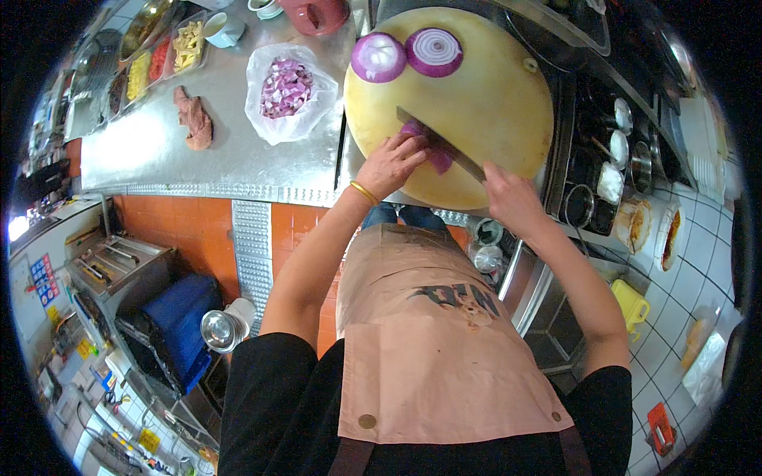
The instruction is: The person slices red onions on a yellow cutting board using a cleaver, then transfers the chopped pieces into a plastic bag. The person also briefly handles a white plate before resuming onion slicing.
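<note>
On the round yellowish cutting board [488,107] a piece of red onion [441,162] lies under the blade of a cleaver-like kitchen knife [450,150]. My right hand [513,195] grips the knife's handle, which my fingers hide. Bent fingers of my left hand [393,163], with a gold-coloured bangle at the wrist, press on the onion just left of the blade. Two red onion halves rest at the board's far side: a left half [378,57] and a right half [434,52] with its rings facing up. Chopped red onion [287,88] fills a white plastic bag [324,107] to the left.
A crumpled brownish cloth or meat-like piece [193,119] lies on the steel counter [262,169]. Trays of cut ingredients [188,47], a pale mug [224,30] and a red pot [314,15] stand farther back. Right of the board is a rack of metal containers [595,160].
</note>
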